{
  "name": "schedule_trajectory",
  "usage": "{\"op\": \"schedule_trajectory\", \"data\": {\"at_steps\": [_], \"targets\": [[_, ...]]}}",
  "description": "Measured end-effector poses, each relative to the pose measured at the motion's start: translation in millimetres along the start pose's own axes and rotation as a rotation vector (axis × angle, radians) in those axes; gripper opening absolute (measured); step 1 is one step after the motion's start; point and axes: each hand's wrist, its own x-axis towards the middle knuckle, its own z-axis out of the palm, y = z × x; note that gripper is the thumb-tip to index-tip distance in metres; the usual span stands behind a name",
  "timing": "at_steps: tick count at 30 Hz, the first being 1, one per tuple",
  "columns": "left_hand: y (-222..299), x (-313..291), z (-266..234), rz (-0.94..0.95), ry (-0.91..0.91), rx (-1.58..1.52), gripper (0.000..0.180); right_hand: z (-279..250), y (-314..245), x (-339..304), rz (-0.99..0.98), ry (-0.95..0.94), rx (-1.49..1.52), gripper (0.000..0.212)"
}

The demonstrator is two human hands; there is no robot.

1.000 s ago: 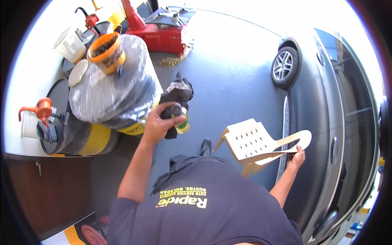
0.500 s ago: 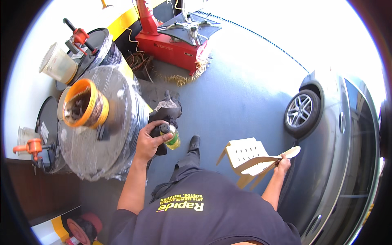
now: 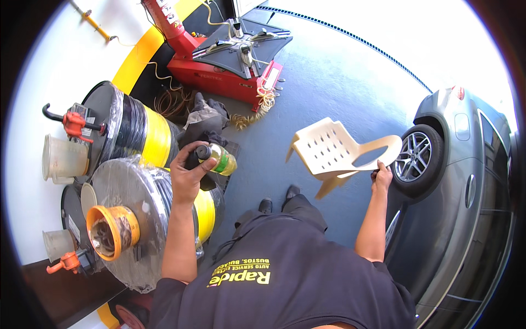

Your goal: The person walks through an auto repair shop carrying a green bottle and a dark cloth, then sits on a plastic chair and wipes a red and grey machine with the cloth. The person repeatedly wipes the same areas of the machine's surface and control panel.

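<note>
My left hand (image 3: 186, 174) is wrapped round a small clear bottle (image 3: 223, 161) with a dark cap, a green label and yellowish liquid. The bottle tilts, its cap toward my thumb. A black item, whose kind I cannot make out, shows between the palm and the cap. Out to the right, my right hand (image 3: 382, 177) grips a cream plastic chair (image 3: 326, 147) by its armrest. The chair is tipped over, with slots showing in its panel, and seems to hang above the blue floor. A small dark thing shows at my right fingers, too hidden to name.
Plastic-wrapped drums (image 3: 134, 192) stand at my left, one bearing an orange bucket (image 3: 112, 233). A red tyre changer (image 3: 213, 82) with a coiled hose is ahead. Dark cloth (image 3: 205, 118) lies near the drums. A grey car (image 3: 455, 186) is close on my right.
My view has shifted as I walk. The chair has swung and shows more of its slotted panel and armrest opening. Both hands keep their holds; the tyre changer and drums appear further left.
</note>
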Motion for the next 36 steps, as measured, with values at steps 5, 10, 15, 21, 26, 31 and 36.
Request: {"op": "schedule_trajectory", "data": {"at_steps": [5,10,15,21,26,31,36], "targets": [[-8,33,33,0.005,0.137,0.087,0.042,37,65,84,0.097,-0.085,-0.179,0.014],[-4,50,56,-0.012,0.262,0.111,0.042,53,115,118,0.295,-0.079,-0.238,0.015],[-15,81,64,-0.099,0.345,0.113,0.045,23,91,164,0.559,-0.330,-0.823,0.023],[-54,165,47,-0.141,0.326,0.082,0.046,139,6,260,-0.004,-0.534,-1.502,0.039],[-90,278,0,-0.177,0.223,0.083,0.048,386,-11,237,-0.271,-0.649,-1.319,0.038],[-83,392,-48,-0.141,0.168,0.186,0.053,633,35,199,-0.164,-0.927,-1.359,0.054],[-61,457,-89,-0.070,0.116,0.400,0.056,765,130,214,-0.389,-0.971,-1.486,0.068]]}}
